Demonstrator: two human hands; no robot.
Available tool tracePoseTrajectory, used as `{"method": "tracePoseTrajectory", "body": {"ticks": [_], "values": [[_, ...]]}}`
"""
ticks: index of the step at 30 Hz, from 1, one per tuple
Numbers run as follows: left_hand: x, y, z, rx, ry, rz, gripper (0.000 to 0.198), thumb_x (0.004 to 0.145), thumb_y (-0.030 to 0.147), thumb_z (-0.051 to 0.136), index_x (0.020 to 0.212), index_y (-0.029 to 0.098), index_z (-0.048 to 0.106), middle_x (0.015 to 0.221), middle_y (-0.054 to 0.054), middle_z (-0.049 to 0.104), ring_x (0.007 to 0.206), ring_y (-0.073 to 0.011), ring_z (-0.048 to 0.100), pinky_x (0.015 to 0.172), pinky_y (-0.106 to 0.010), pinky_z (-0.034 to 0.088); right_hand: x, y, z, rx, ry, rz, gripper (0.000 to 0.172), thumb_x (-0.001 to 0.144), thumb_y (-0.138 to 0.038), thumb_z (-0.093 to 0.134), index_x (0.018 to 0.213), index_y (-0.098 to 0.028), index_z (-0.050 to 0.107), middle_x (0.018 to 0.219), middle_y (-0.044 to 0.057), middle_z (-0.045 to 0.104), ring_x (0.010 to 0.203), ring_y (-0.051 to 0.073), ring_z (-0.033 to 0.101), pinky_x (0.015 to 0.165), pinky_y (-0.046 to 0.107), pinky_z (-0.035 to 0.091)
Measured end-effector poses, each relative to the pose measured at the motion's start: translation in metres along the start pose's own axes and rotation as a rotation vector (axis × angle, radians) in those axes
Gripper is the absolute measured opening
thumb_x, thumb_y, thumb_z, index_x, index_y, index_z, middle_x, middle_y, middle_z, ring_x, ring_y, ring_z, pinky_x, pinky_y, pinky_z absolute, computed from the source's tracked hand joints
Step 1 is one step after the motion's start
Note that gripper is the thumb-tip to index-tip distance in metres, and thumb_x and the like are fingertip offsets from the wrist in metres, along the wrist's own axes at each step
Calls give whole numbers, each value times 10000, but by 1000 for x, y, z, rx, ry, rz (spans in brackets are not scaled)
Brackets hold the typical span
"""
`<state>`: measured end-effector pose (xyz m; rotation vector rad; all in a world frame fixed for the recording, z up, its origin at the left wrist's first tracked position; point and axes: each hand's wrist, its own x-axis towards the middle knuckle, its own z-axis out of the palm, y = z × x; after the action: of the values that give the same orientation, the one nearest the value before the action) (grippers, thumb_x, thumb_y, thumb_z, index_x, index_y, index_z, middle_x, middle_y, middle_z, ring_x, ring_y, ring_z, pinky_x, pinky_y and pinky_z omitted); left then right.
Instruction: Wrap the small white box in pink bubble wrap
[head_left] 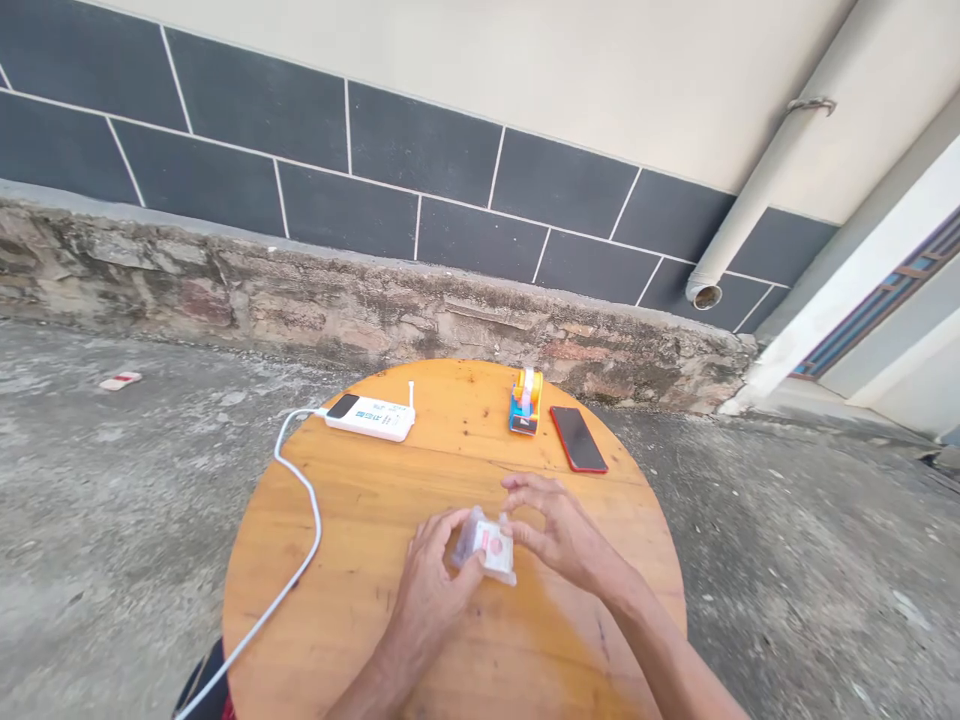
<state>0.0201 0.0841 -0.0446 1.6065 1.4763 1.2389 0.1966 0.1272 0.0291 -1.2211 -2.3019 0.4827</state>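
Note:
A small white box with red print, loosely covered in clear plastic film point(495, 547), sits low over the middle of the table. My left hand point(437, 568) grips it from the left, thumb along the near side and fingers at the far side. On the other side is my right hand point(559, 530), its fingers spread and curved. Its thumb tip is at the film's upper right edge; whether it touches the film I cannot tell. The underside of the box is hidden.
On the round wooden table point(360, 620) lie a white power bank point(371, 418) with a white cable point(311, 490), a yellow and blue tape dispenser point(526, 402) and a red-edged phone point(578, 440). Behind stands a tiled wall point(420, 130) with a drainpipe point(757, 190).

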Motion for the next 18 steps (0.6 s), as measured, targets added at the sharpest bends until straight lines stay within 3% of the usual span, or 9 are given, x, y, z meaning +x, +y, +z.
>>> {"method": "tracePoseTrajectory", "body": {"ticks": [2,4,6,11,14,18], "values": [[0,-1,0,18,-13,-4,366,765,278,540,1120,199,577,1129,-81,617,1077,-255,542,950,-451,423,-5,-2,2,-11,-13,9,151,805,-304,635,943,-248,656,1256,70,564,1137,250,528,935,406,400],[-1,-2,0,24,-18,5,372,758,250,535,1125,199,571,1138,-82,612,1083,-253,537,958,-451,417,-4,-5,6,-25,-12,8,82,832,-256,586,853,-227,660,1217,76,591,1116,244,545,934,412,391],[-2,-3,-1,21,-19,21,393,748,221,529,1139,197,563,1153,-85,604,1093,-250,534,964,-446,415,1,-7,11,-10,1,3,145,852,-195,521,758,-206,631,1150,69,625,1077,228,568,918,403,392],[-6,-5,1,40,-27,85,535,680,147,528,1213,193,516,1227,-104,568,1146,-273,508,974,-458,407,17,-3,9,144,105,69,160,861,-233,489,734,-193,578,1079,60,641,1004,207,587,742,295,449],[-7,-9,7,84,-25,154,675,662,98,500,1324,194,413,1285,-116,534,1187,-281,484,992,-458,379,28,6,0,179,130,88,221,876,-290,476,713,-183,580,968,59,665,922,198,610,699,275,454],[-9,-14,12,137,-77,222,651,706,89,478,1336,232,401,1197,-93,598,1085,-275,549,917,-445,409,30,0,-32,203,178,103,317,899,-383,458,742,-172,633,890,68,676,869,213,617,752,322,463]]}}
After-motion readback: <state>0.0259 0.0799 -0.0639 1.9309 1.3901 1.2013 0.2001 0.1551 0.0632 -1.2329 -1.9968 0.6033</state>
